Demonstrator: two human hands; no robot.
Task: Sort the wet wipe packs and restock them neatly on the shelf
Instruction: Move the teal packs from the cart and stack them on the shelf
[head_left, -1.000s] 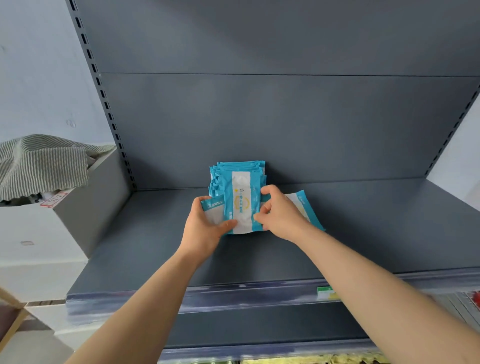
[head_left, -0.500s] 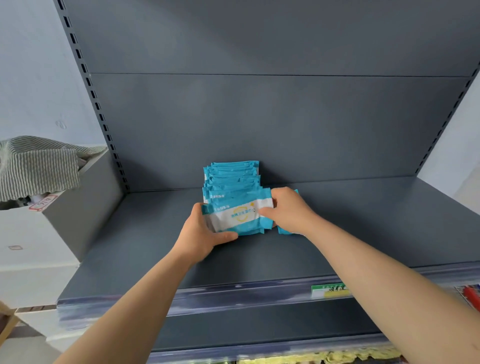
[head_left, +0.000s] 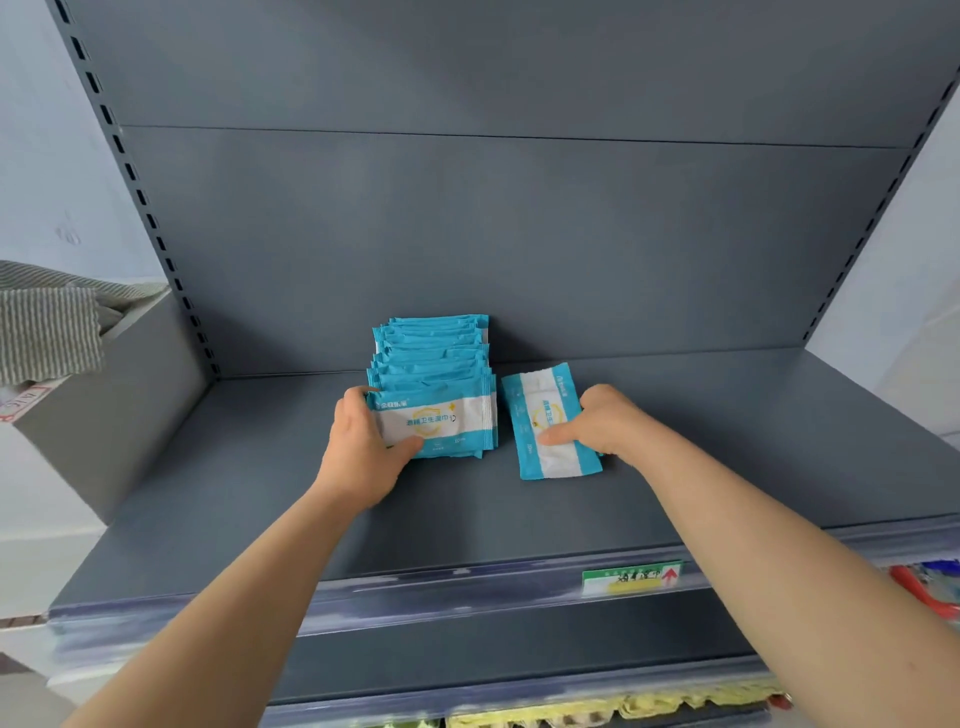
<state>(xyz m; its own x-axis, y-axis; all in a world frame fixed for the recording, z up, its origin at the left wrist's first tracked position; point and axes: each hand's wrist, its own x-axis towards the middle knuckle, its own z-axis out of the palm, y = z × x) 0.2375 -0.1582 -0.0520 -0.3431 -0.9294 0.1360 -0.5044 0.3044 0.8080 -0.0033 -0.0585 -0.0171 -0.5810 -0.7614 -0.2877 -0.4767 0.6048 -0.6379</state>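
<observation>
Head view: dark grey metal shelf (head_left: 727, 441) with a grey back panel (head_left: 519, 234) behind it. A row of teal-and-white plastic wet wipe packs (head_left: 431, 353) stands upright mid-shelf, running from the back panel toward the front. The front pack of the row (head_left: 441, 423) faces the camera, white band with printed text across it.

Left hand (head_left: 363, 441) is on the left end of that front pack: thumb on its face low down, fingers curled around the left edge. Closed on it.

Single loose teal-and-white pack (head_left: 550, 421) lies just right of the row, long axis front-to-back, slightly tilted, not touching the row. Right hand (head_left: 602, 423) holds its right side, thumb pressed on the top face, fingers past the right edge. Can't tell if the pack is flat on the shelf or partly lifted.

Green-and-yellow price label (head_left: 631, 577) sits in the clear front rail, right of centre. Grey box with striped cloth (head_left: 47, 332) draped over it stands left of the shelf.
</observation>
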